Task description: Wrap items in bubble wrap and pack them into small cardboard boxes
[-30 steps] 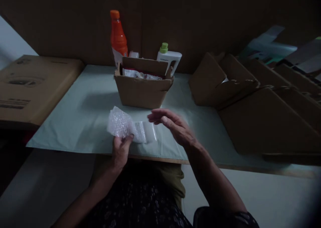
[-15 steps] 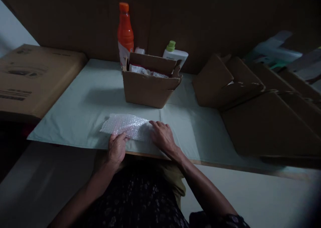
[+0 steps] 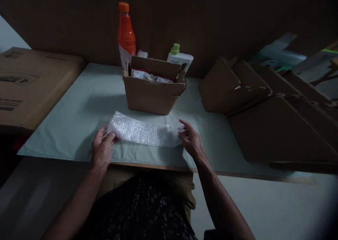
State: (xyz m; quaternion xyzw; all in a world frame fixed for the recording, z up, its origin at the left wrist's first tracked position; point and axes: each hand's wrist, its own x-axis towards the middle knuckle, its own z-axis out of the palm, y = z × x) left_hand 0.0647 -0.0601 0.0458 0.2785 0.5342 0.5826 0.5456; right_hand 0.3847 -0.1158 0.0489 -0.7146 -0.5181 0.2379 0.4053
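Observation:
A long strip of clear bubble wrap (image 3: 142,131) stretches between my hands just above the cloth near the table's front edge. My left hand (image 3: 102,146) grips its left end, thumb on the near side and fingers behind. At the other end, my right hand (image 3: 191,138) pinches the thin plastic edge between thumb and bent fingers, with the index finger raised. Behind the wrap stands a small open cardboard box (image 3: 153,97) holding white and red packets (image 3: 148,75).
An orange bottle (image 3: 126,36) and a white bottle with a green cap (image 3: 181,58) stand behind the small box. A large flat carton (image 3: 39,81) lies at left. Cut cardboard boxes (image 3: 280,127) with containers fill the right. Pale green cloth (image 3: 97,92) covers the table.
My hands have moved apart, left hand to the left and right hand to the right. The bubble wrap now spreads out longer between them. The view has shifted slightly.

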